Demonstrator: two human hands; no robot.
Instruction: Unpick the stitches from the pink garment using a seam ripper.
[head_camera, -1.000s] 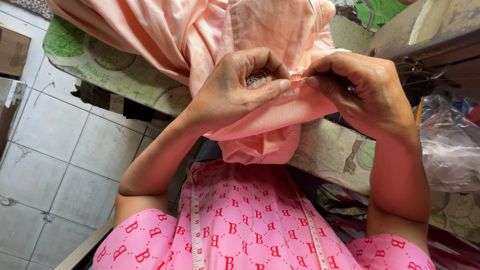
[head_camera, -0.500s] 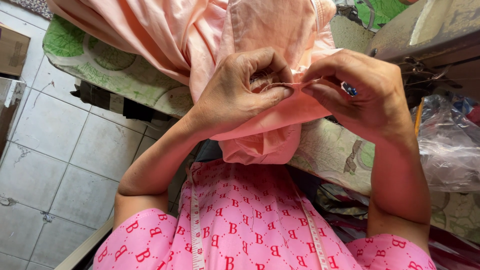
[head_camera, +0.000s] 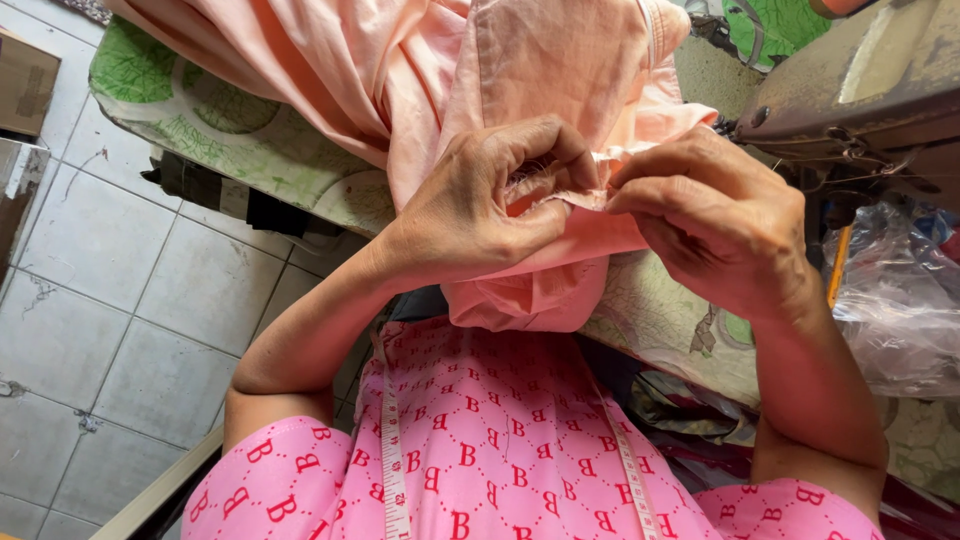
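Note:
A peach-pink garment lies bunched over the table edge and hangs toward my lap. My left hand grips a folded edge of this cloth, fingers curled over it. My right hand pinches the same edge just to the right, thumb and fingertips pressed together on the fabric. The two hands almost touch at the seam. Whether a small tool sits between the fingers is hidden.
A table with a green leaf-patterned cover carries the cloth. A sewing machine stands at the upper right, a clear plastic bag beside it. A white measuring tape hangs over my pink patterned top. Grey floor tiles lie on the left.
My left fingers have curled tighter over the cloth edge. My right hand has closed in on the seam; the small blue item seen near its fingers is now out of sight.

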